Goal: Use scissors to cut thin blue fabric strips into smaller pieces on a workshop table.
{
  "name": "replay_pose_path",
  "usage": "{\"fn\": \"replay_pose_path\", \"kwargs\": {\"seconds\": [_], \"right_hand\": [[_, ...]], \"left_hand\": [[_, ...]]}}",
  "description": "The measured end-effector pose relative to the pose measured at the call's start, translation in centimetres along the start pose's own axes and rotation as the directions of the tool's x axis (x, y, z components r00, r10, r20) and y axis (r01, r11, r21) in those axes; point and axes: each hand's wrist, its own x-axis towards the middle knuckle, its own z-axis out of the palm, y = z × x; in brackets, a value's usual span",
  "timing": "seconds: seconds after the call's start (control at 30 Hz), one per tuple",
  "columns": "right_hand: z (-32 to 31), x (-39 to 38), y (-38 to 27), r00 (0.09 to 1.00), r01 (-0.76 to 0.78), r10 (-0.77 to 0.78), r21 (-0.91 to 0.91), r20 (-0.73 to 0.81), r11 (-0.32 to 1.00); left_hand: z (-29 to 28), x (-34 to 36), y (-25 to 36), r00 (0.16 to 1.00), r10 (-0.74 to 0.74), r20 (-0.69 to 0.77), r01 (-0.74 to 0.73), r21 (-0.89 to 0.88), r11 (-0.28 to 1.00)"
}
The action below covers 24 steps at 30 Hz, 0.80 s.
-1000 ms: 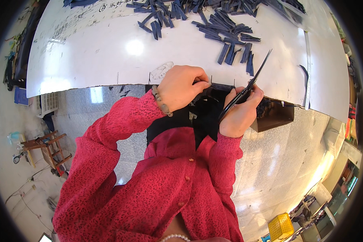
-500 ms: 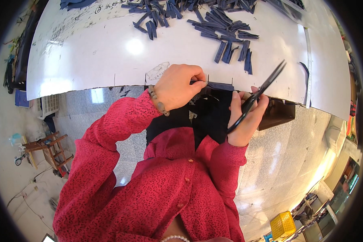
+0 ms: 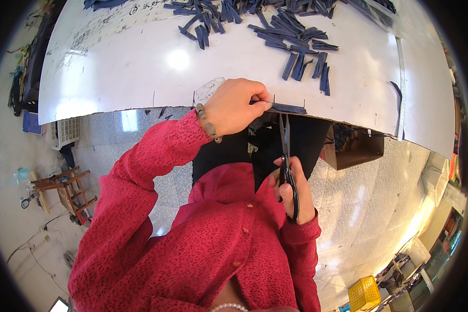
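A dark blue fabric strip [image 3: 290, 108] lies along the table's near edge, beside short black lines drawn on the white top. My left hand [image 3: 237, 106], with a beaded bracelet at the wrist, is closed and pinches the strip between thumb and fingertips. My right hand [image 3: 298, 191] holds black-handled scissors [image 3: 286, 143], its fingers at the handles. The blades point away from me, their tips just below the strip near my left fingertips. They look slightly apart.
Several cut dark blue strips [image 3: 291, 34] lie in a loose pile at the far side of the white table [image 3: 114, 67]. Below its edge at the right stands an open brown box [image 3: 356, 151]. A wooden stool [image 3: 70, 192] and a yellow basket [image 3: 364, 294] are on the floor.
My right hand has moved down and left, from the table edge. The scissors have turned from pointing up and right to pointing at the strip. My left hand keeps its pinch.
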Motion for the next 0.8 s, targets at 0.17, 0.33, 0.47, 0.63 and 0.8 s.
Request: {"fn": "replay_pose_path", "kwargs": {"seconds": [0.17,0.33,0.47,0.63,0.8], "right_hand": [[0.4,0.4,0.9,1.000,0.000,0.001,-0.135,0.002,0.991],[0.8,0.9,0.6,1.000,-0.031,0.031,-0.168,-0.003,0.985],[1.2,1.1,0.6,0.999,-0.019,0.013,-0.159,-0.036,0.987],[2.1,2.5,0.8,0.996,-0.011,-0.002,-0.143,-0.085,0.990],[3.0,3.2,0.6,0.982,-0.036,-0.011,-0.242,-0.189,0.970]], "left_hand": [[-0.2,0.0,0.3,1.000,-0.011,0.017,0.010,0.024,1.000],[-0.5,0.0,0.3,0.999,-0.019,0.031,0.019,0.015,1.000],[-0.3,0.1,0.0,0.999,-0.025,0.041,0.025,-0.006,1.000],[-0.2,0.2,-0.6,0.999,-0.021,0.048,0.024,-0.044,0.999],[-0.5,0.1,-0.1,0.994,-0.040,0.103,0.045,-0.050,0.998]]}}
